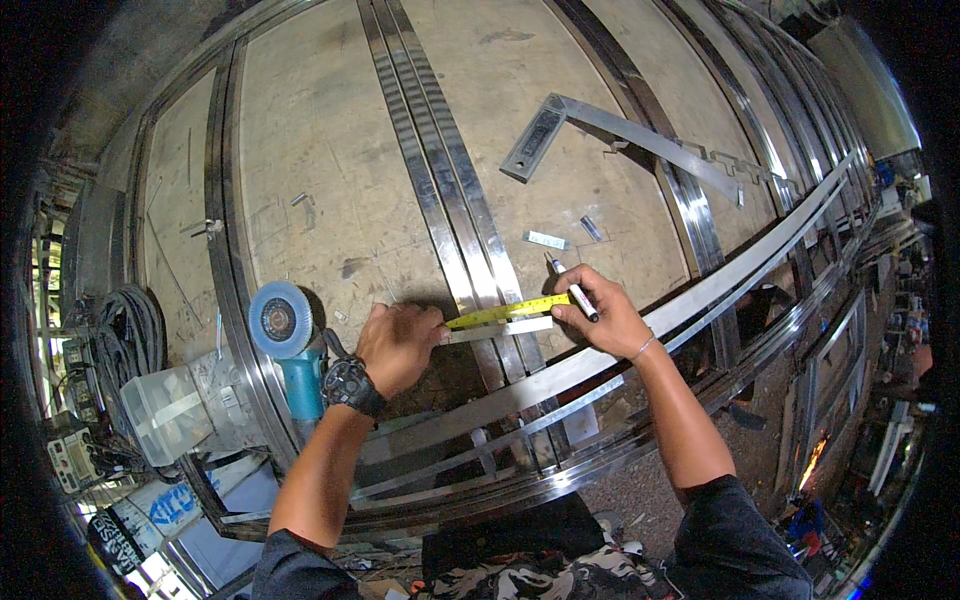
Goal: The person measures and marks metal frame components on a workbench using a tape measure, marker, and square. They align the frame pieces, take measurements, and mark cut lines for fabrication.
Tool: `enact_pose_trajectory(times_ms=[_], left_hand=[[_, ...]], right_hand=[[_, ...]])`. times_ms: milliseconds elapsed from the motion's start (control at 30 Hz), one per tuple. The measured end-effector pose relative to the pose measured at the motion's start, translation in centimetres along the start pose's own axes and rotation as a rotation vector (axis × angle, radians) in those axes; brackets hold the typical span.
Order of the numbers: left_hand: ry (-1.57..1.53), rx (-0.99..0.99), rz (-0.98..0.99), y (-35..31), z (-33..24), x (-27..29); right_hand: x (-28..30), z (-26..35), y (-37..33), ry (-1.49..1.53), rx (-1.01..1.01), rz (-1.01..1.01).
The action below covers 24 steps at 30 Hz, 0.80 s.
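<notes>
A yellow tape measure blade (508, 311) stretches between my hands, over a pair of shiny steel tubes (455, 255). My left hand (395, 347) pinches the blade's left end; a dark watch is on that wrist. Just below the blade lies a narrow pale metal strip (525, 326), its left end at my left fingers. My right hand (607, 318) closes round the blade's other end and also holds a marker (582, 302) with a white barrel and dark tip end. The tape's case is hidden by my right hand.
An angle grinder (300, 385) with a blue-rimmed disc stands left of my left hand. A steel try square (535, 140) lies farther off, near small metal offcuts (546, 240). A long flat bar (680, 325) crosses the frame. Coiled cable (135, 335) and a clear plastic box (165, 415) sit left.
</notes>
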State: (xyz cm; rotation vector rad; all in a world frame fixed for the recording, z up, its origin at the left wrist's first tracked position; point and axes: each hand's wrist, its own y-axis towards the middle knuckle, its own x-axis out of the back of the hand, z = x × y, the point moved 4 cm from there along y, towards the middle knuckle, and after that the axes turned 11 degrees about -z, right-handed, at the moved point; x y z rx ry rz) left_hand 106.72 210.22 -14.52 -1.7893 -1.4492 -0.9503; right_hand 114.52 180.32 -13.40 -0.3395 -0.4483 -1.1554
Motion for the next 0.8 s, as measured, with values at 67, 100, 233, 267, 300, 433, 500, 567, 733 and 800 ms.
enact_pose_trajectory(times_ms=[67, 100, 233, 267, 300, 433, 500, 567, 733, 800], left_hand=[[-0.013, -0.051, -0.029, -0.2, 0.1, -0.3], [-0.01, -0.073, -0.029, -0.3, 0.2, -0.5], [-0.002, -0.151, -0.057, -0.6, 0.6, -1.0], [0.007, -0.155, -0.064, -0.7, 0.7, -1.2], [0.027, -0.157, -0.063, -0.8, 0.6, -1.3], [0.11, -0.167, -0.119, -1.3, -0.4, -1.1], [0.154, -0.147, -0.079, -1.5, -0.7, -0.9], [0.12, -0.169, -0.069, -1.6, -0.8, -0.5], [0.071, -0.169, -0.039, -1.6, -1.5, -0.7], [-0.019, -0.036, 0.046, -1.3, -1.4, -1.1]], right_hand=[[-0.2, -0.1, 0.1, -0.003, 0.024, -0.002], [-0.4, -0.1, 0.2, -0.008, 0.039, -0.001], [-0.4, 0.0, 0.1, -0.078, 0.002, 0.005], [-0.3, 0.2, -0.2, -0.044, -0.012, 0.021], [0.0, 0.4, -0.6, -0.046, -0.042, 0.038], [-0.3, 1.1, -0.8, -0.015, 0.008, 0.025], [-0.6, 1.0, -0.7, 0.0, 0.007, 0.003], [-0.8, 1.0, -0.6, -0.06, 0.04, -0.024], [-1.0, 0.6, -0.8, 0.009, -0.008, 0.04], [-1.1, 0.4, -0.8, 0.003, -0.009, 0.045]])
